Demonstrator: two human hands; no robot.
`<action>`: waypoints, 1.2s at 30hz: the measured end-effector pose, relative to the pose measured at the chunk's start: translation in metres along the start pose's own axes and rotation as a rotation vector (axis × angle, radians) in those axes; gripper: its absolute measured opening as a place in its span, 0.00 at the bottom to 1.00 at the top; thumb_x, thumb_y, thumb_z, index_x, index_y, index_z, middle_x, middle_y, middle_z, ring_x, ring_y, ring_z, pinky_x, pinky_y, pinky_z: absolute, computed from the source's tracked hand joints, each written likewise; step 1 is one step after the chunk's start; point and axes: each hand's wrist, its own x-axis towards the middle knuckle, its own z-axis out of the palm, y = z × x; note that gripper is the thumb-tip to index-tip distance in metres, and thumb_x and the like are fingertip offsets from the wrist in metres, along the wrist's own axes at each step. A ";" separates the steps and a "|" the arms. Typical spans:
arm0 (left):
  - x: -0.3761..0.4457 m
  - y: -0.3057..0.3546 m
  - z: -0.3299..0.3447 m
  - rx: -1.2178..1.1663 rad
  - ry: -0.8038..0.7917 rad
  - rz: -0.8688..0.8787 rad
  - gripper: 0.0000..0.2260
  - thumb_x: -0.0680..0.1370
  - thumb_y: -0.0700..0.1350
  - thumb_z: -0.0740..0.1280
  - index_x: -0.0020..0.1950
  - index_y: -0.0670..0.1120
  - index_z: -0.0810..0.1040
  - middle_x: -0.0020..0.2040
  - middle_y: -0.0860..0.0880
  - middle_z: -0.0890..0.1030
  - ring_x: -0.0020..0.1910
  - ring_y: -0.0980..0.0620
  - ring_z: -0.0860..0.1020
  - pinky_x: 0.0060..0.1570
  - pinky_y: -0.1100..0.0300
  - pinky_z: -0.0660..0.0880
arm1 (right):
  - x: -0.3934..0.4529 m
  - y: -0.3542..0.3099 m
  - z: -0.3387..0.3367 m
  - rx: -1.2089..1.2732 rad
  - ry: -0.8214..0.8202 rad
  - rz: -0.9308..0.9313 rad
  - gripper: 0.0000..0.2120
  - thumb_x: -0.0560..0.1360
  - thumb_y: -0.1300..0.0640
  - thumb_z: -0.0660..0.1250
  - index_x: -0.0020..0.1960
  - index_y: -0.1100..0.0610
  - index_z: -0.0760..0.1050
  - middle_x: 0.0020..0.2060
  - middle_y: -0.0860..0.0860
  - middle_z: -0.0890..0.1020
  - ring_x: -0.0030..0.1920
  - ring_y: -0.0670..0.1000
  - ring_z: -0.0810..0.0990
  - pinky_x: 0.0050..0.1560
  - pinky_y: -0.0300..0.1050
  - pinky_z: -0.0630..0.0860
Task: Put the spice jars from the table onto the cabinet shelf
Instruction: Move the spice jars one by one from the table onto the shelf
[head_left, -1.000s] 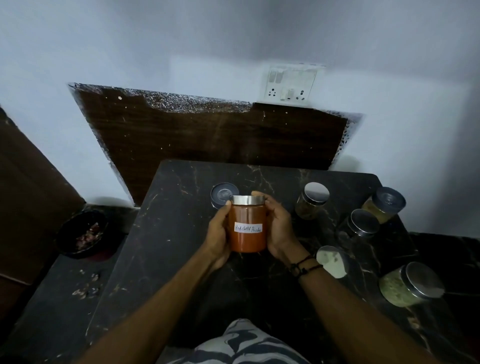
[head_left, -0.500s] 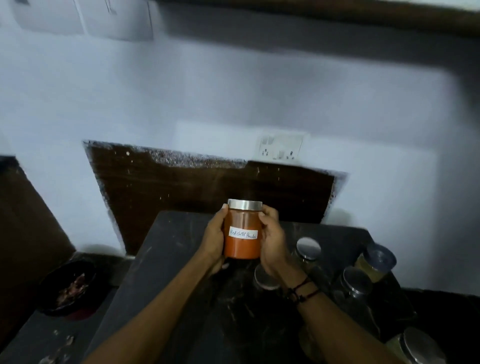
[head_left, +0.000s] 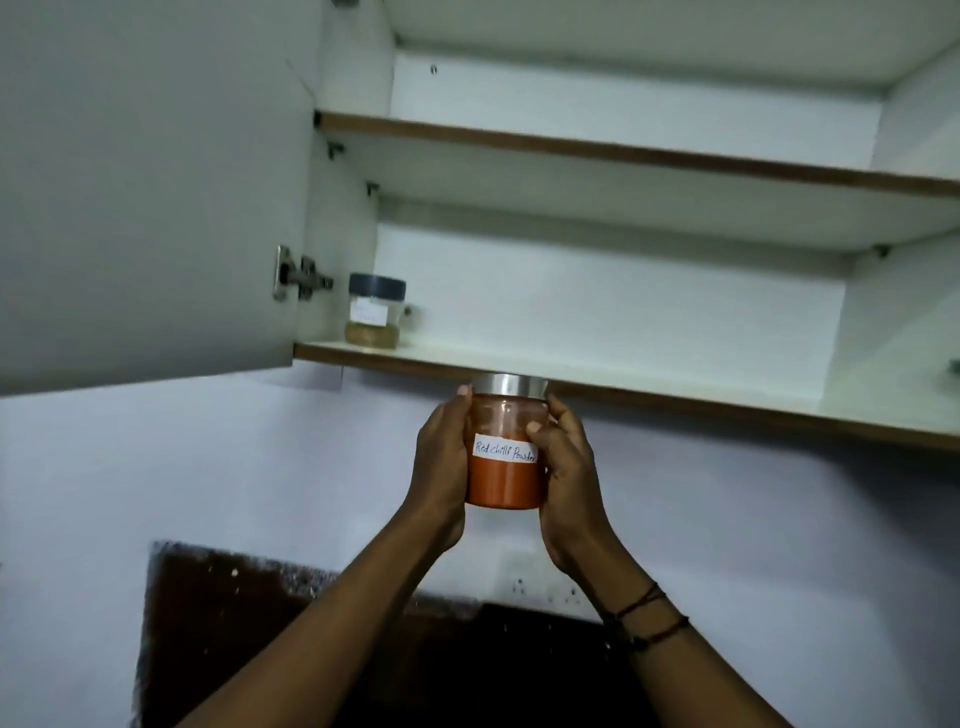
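You have raised the chilli jar (head_left: 506, 452) from the table; your left hand (head_left: 440, 457) and right hand (head_left: 563, 467) are wrapping their fingers around it just below the bottom shelf (head_left: 649, 387), where one jar (head_left: 375, 312) is already standing.

The label on the small jar (head_left: 376, 317) at the shelf's (head_left: 649, 387) left end is too blurred to read. On the red chilli jar (head_left: 506, 457), just below the shelf's front edge, both hands cover the glass sides, and the right hand's (head_left: 569, 467) thumb hides the label's end. The cabinet door (head_left: 145, 197) and the shelf's right end run out of frame.
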 end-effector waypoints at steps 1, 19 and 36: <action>0.007 0.011 0.006 -0.004 0.037 0.045 0.17 0.82 0.58 0.58 0.63 0.50 0.76 0.56 0.45 0.84 0.53 0.43 0.84 0.51 0.44 0.83 | 0.008 -0.009 0.005 -0.026 0.018 -0.036 0.18 0.71 0.48 0.64 0.61 0.43 0.74 0.54 0.46 0.83 0.50 0.47 0.84 0.42 0.43 0.81; 0.161 0.090 -0.005 0.395 0.323 0.275 0.11 0.84 0.48 0.57 0.52 0.48 0.78 0.52 0.46 0.81 0.46 0.50 0.79 0.53 0.51 0.78 | 0.175 -0.027 0.083 -0.514 0.193 -0.160 0.15 0.77 0.58 0.66 0.63 0.56 0.73 0.57 0.52 0.79 0.52 0.51 0.78 0.46 0.36 0.72; 0.219 0.075 -0.049 0.716 0.178 0.150 0.15 0.80 0.33 0.59 0.65 0.39 0.77 0.61 0.38 0.80 0.59 0.40 0.79 0.62 0.43 0.77 | 0.243 0.017 0.107 -0.749 -0.039 0.020 0.16 0.74 0.66 0.65 0.61 0.62 0.78 0.57 0.61 0.82 0.58 0.62 0.80 0.62 0.58 0.76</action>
